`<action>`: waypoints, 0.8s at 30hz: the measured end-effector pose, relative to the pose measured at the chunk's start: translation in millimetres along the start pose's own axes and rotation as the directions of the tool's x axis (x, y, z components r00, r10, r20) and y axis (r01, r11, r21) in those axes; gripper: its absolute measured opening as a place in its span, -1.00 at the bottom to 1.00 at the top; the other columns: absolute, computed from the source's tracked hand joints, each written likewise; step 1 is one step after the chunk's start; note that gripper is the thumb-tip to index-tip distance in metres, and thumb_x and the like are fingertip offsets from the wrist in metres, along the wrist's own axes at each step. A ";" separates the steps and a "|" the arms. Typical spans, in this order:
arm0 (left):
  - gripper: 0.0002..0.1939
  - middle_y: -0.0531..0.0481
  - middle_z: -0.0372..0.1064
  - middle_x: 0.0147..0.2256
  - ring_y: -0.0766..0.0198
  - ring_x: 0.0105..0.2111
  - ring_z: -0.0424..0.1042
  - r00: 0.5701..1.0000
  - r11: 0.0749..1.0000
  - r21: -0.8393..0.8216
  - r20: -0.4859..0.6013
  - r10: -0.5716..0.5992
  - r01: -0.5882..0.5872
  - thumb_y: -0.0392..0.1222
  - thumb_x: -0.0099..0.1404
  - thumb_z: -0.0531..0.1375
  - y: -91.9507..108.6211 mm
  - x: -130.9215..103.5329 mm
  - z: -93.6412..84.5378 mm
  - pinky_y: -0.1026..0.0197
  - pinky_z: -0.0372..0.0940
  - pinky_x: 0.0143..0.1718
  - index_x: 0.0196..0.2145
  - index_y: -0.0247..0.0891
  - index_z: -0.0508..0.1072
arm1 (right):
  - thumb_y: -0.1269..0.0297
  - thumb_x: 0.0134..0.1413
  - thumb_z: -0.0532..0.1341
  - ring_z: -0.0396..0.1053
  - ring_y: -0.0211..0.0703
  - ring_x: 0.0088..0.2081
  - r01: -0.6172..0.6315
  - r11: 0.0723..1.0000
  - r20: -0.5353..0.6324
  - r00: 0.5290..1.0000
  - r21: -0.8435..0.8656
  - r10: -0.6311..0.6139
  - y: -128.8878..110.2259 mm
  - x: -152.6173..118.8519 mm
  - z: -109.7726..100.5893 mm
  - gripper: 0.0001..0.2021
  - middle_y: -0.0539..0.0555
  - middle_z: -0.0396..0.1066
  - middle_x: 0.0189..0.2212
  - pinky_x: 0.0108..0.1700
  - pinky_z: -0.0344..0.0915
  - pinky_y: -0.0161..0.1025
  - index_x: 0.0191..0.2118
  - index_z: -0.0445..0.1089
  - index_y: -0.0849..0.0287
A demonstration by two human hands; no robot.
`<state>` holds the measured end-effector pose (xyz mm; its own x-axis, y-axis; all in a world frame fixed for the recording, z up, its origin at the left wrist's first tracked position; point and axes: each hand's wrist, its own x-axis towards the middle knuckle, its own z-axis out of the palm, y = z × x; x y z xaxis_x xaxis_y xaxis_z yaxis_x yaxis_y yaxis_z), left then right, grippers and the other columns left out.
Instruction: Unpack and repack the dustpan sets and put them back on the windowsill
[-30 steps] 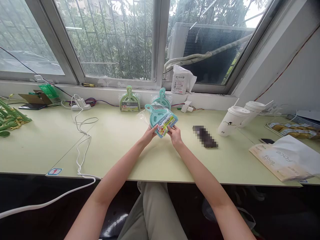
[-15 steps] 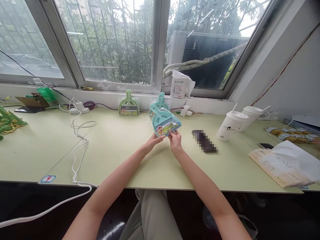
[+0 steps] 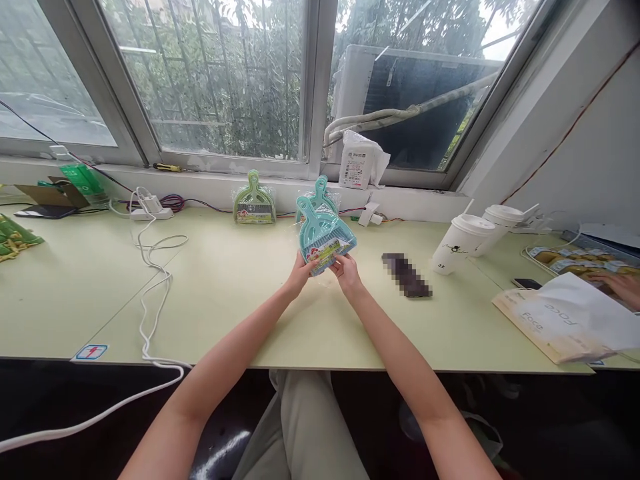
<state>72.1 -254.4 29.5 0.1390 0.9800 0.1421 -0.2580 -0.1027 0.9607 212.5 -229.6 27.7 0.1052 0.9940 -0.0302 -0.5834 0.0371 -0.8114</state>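
Note:
A teal dustpan-and-brush set (image 3: 326,235) in clear wrapping is tilted above the table, its handle pointing up and to the left. My left hand (image 3: 301,275) grips its lower left corner, and my right hand (image 3: 347,272) grips its lower right edge. Just behind it, a second teal set (image 3: 322,189) leans against the wall below the window, partly hidden by the held one. To the left of that, a green dustpan set (image 3: 255,200) stands upright against the same wall.
White cables (image 3: 159,293) run across the table's left part. Right of my hands lie a pixelated dark object (image 3: 407,275), two white cups (image 3: 461,243) and a paper bag (image 3: 555,320). Another person's hand (image 3: 620,287) shows at the right edge.
The held dustpan set has shifted slightly left and turned a little, with my left hand now higher on its side. Another person's hand has appeared at the far right. The view has tilted slightly.

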 end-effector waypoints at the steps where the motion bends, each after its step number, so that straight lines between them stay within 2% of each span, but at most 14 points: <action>1: -0.28 -0.16 0.23 0.17 -0.02 0.08 0.32 1.000 1.000 0.003 0.015 0.003 -0.003 -0.08 0.10 0.29 2.1 0.6 -1.7 -0.05 0.39 -0.06 0.16 -0.15 0.08 | 0.34 -0.04 0.30 0.51 -0.20 -0.32 -0.002 1.000 -0.018 1.000 -0.017 0.002 -3.2 2.8 -2.2 -0.83 0.03 0.53 -0.32 -0.21 0.50 -0.24 -0.26 0.39 0.17; 5: -0.27 -0.16 0.21 0.18 -0.08 0.12 0.28 0.995 0.999 0.032 0.095 0.007 -0.010 -0.08 0.11 0.27 8.8 1.7 -7.5 -0.06 0.41 -0.09 0.17 -0.13 0.07 | 0.12 0.00 0.32 0.51 -0.19 -0.32 0.077 0.996 -0.131 0.988 -0.043 -0.082 -13.7 11.6 -13.4 -0.74 0.03 0.52 -0.37 -0.21 0.50 -0.23 -0.26 0.38 0.17; 8: -0.26 -0.15 0.20 0.20 -0.09 0.14 0.27 0.990 0.998 0.066 0.139 -0.002 -0.007 -0.07 0.12 0.27 9.9 0.4 -8.1 -0.06 0.42 -0.08 0.20 -0.10 0.05 | 0.03 -0.03 0.34 0.52 -0.14 -0.28 0.087 0.996 -0.176 0.980 -0.037 -0.092 -15.9 14.2 -19.1 -0.67 0.07 0.52 -0.38 -0.20 0.50 -0.22 -0.27 0.38 0.17; 15: -0.22 -0.15 0.21 0.20 -0.10 0.13 0.29 0.984 0.996 0.091 0.176 0.003 -0.020 -0.04 0.13 0.26 8.1 -0.8 -9.7 -0.10 0.42 -0.07 0.24 -0.07 0.02 | 0.09 0.06 0.30 0.51 -0.16 -0.35 0.034 0.999 -0.254 0.966 -0.037 -0.042 -10.2 16.9 -20.1 -0.75 0.06 0.51 -0.44 -0.24 0.52 -0.20 -0.32 0.36 0.18; 17: -0.24 -0.15 0.21 0.19 -0.09 0.13 0.29 0.985 0.996 0.088 0.172 0.007 -0.023 -0.05 0.14 0.26 7.9 0.3 -11.8 -0.11 0.41 -0.06 0.22 -0.08 0.04 | 0.11 0.10 0.26 0.51 -0.15 -0.32 0.042 0.999 -0.234 0.971 -0.021 -0.046 -9.3 17.7 -19.4 -0.78 0.07 0.52 -0.41 -0.21 0.52 -0.19 -0.31 0.37 0.18; 20: -0.26 -0.16 0.21 0.19 -0.08 0.12 0.29 0.991 0.997 0.071 0.136 0.017 -0.026 -0.07 0.13 0.26 8.2 3.2 -16.5 -0.13 0.41 -0.05 0.20 -0.10 0.06 | 0.13 0.13 0.23 0.52 -0.15 -0.24 0.049 0.999 -0.143 0.989 0.003 -0.048 -9.7 17.7 -16.9 -0.81 0.07 0.53 -0.33 -0.13 0.51 -0.18 -0.26 0.37 0.15; 24: -0.27 -0.15 0.24 0.17 -0.06 0.10 0.33 0.996 0.999 0.034 0.086 0.031 -0.034 -0.08 0.10 0.28 10.0 7.1 -23.1 -0.17 0.40 -0.02 0.18 -0.11 0.08 | 0.23 0.00 0.31 0.51 -0.18 -0.16 0.059 0.998 0.066 0.996 -0.013 -0.058 -10.3 14.5 -13.2 -0.76 0.02 0.52 -0.21 -0.02 0.46 -0.19 -0.18 0.36 0.10</action>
<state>48.5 -244.6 34.7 0.2129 0.9580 0.1919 -0.2301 -0.1418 0.9628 230.7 -216.9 28.0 0.0858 0.9948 0.0555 -0.5654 0.0945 -0.8194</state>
